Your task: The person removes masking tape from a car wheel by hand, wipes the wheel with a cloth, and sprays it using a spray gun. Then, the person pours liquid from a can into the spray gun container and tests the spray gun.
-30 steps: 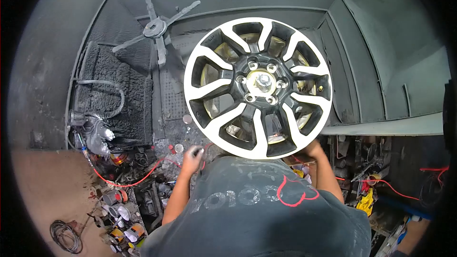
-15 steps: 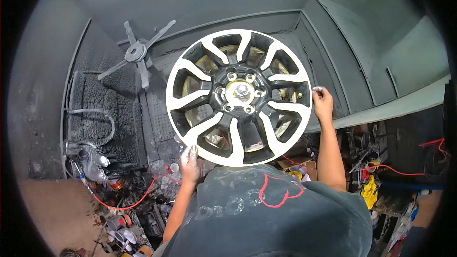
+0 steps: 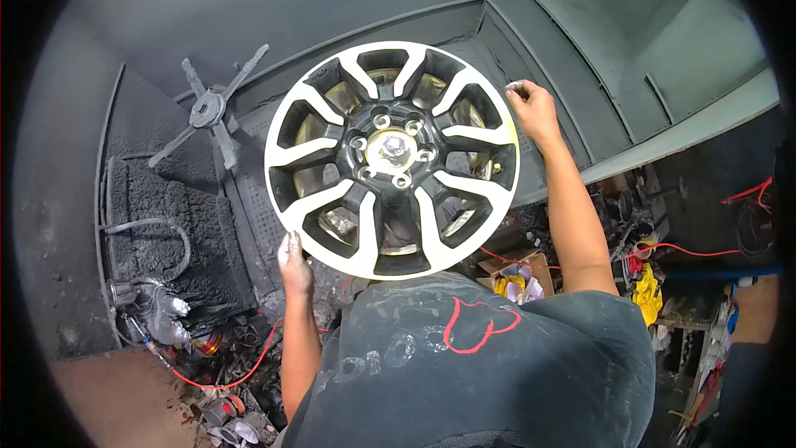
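Observation:
A black and white alloy wheel faces up in front of my torso, its pale rim and spokes around a dark hub. My left hand is at the rim's lower left edge, fingers pressed together and greyish at the tips. Beside the upper right edge of the rim is my right hand, raised, with thumb and fingers closed together. Whether either hand holds something small is too unclear to tell. What supports the wheel from below is hidden.
A grey-coated stand with several arms stands at the left. Dark booth walls surround the wheel. A foil-wrapped spray gun hangs at the lower left, near a red hose. Cans lie below it. A box with cloths and a yellow cloth are at the right.
My right hand has risen from below the wheel to beside its upper right edge. My left hand has come up against the lower left edge. The view has turned and shifted.

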{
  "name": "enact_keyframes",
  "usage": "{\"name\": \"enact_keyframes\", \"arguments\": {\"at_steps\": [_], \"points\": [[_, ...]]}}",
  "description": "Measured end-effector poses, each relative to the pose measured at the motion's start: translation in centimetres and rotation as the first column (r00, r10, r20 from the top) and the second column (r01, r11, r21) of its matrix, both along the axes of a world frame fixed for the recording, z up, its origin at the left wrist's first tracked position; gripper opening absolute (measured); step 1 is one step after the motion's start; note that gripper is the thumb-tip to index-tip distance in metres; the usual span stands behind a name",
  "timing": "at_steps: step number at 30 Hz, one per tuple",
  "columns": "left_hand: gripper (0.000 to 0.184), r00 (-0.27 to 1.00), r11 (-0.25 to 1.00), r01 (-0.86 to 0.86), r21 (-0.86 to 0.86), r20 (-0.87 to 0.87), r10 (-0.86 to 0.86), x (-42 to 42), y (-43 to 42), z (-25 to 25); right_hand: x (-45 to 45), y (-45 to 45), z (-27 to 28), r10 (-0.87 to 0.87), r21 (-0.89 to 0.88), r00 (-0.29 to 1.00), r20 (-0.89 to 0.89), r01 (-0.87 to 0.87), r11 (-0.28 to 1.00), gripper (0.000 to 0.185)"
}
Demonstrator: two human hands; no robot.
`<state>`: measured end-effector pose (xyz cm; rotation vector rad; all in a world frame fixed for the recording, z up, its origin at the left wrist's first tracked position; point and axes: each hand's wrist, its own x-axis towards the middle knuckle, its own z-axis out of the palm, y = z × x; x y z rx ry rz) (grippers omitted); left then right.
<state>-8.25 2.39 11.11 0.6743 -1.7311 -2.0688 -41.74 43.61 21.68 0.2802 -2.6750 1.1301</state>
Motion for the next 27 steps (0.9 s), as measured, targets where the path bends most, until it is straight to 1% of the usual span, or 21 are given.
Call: {"name": "enact_keyframes", "arguments": {"at_steps": [2, 3, 4, 6, 7, 8, 10, 11, 13, 14, 16, 17, 18, 19, 20, 21, 22, 24, 26, 27], "points": [[0.04, 0.999, 0.996, -0.048, 0.08, -0.014, 0.049, -0.9, -0.4, 0.5, -0.6, 0.1, -0.6, 0.032, -0.033, 0.999, 0.041, -0.031, 0.999, 0.023], [0.042, 0.999, 0.993, -0.014, 0.116, -0.027, 0.017, -1.3, -1.1, 0.4, -1.0, 0.2, -0.8, 0.038, -0.012, 0.994, 0.101, -0.037, 0.999, 0.024], [0.043, 0.999, 0.991, -0.019, 0.135, -0.038, 0.024, -1.8, -1.5, 0.6, -1.4, 0.2, -1.0, 0.035, -0.01, 0.995, 0.098, -0.034, 0.999, 0.024], [0.044, 0.999, 0.994, 0.024, 0.106, -0.047, -0.019, -2.5, -3.0, 0.2, -1.8, 0.1, -1.2, 0.076, 0.067, 0.993, 0.093, -0.082, 0.994, 0.025], [0.044, 0.999, 0.996, 0.01, 0.088, -0.039, -0.006, -3.1, -3.5, 0.1, -1.9, 0.2, -0.8, 0.083, 0.092, 0.991, 0.101, -0.093, 0.991, 0.025], [0.044, 0.998, 0.989, 0.01, 0.144, -0.068, 0.0, -3.4, -3.8, -0.2, -2.1, 0.3, -0.7, 0.081, 0.095, 0.992, 0.098, -0.09, 0.991, 0.025], [0.042, 0.998, 0.985, -0.039, 0.167, -0.05, 0.047, -4.4, -3.7, 0.9, -2.5, 0.5, -0.6, 0.137, 0.191, 0.99, 0.044, -0.143, 0.971, 0.024], [0.042, 0.998, 0.985, -0.037, 0.169, -0.049, 0.046, -4.7, -4.2, 0.5, -2.7, 0.8, -0.6, 0.135, 0.194, 0.99, 0.045, -0.142, 0.971, 0.024], [0.042, 0.999, 0.998, 0.046, 0.04, -0.022, -0.045, -5.3, -6.8, -0.8, -2.6, 0.9, -0.3, 0.171, 0.308, 0.982, 0.075, -0.186, 0.933, 0.023], [0.041, 0.999, 0.999, 0.04, -0.016, -0.002, -0.041, -5.9, -7.6, -1.2, -2.5, 1.1, -0.1, 0.169, 0.311, 0.983, 0.075, -0.184, 0.933, 0.023], [0.041, 0.999, 0.999, 0.042, -0.009, 0.03, -0.041, -7.1, -8.2, -0.4, -2.1, 1.6, 0.3, 0.239, 0.442, 0.964, 0.12, -0.268, 0.856, 0.021], [0.042, 0.996, 0.997, 0.08, 0.002, 0.047, -0.08, -7.6, -8.8, -0.3, -2.0, 2.0, 0.3, 0.238, 0.447, 0.964, 0.119, -0.266, 0.854, 0.021], [0.044, 0.994, 0.995, 0.101, -0.018, 0.053, -0.1, -8.1, -9.5, -0.3, -1.8, 2.7, 0.1, 0.291, 0.445, 0.951, 0.107, -0.308, 0.841, 0.02], [0.044, 0.996, 0.996, 0.073, -0.048, 0.06, -0.07, -8.9, -9.9, 0.0, -1.4, 3.1, -0.1, 0.343, 0.442, 0.934, 0.099, -0.35, 0.826, 0.019], [0.043, 0.997, 0.996, 0.047, -0.077, 0.067, -0.042, -9.7, -10.2, 0.2, -1.0, 3.4, -0.2, 0.342, 0.442, 0.934, 0.103, -0.351, 0.826, 0.019], [0.043, 0.993, 0.989, 0.066, -0.133, 0.11, -0.051, -10.4, -10.7, 0.7, -0.3, 3.7, 0.1, 0.353, 0.475, 0.93, 0.098, -0.355, 0.805, 0.018], [0.039, 0.997, 0.985, 0.007, -0.172, 0.083, 0.007, -11.6, -11.3, 0.1, 0.5, 4.0, 0.4, 0.364, 0.506, 0.927, 0.095, -0.36, 0.784, 0.017], [0.039, 0.984, 0.893, 0.032, -0.448, 0.171, 0.05, -13.5, -13.5, -0.4, 2.4, 4.8, 0.5, 0.371, 0.503, 0.922, 0.111, -0.374, 0.779, 0.016], [0.034, 0.983, 0.772, -0.062, -0.632, 0.096, 0.158, -14.3, -12.7, 1.1, 4.3, 5.6, 0.6, 0.378, 0.495, 0.917, 0.127, -0.389, 0.777, 0.015], [0.033, 0.98, 0.786, -0.141, -0.602, 0.03, 0.199, -14.7, -12.7, 1.6, 5.4, 5.8, 0.6, 0.396, 0.505, 0.912, 0.107, -0.393, 0.769, 0.014]]}}
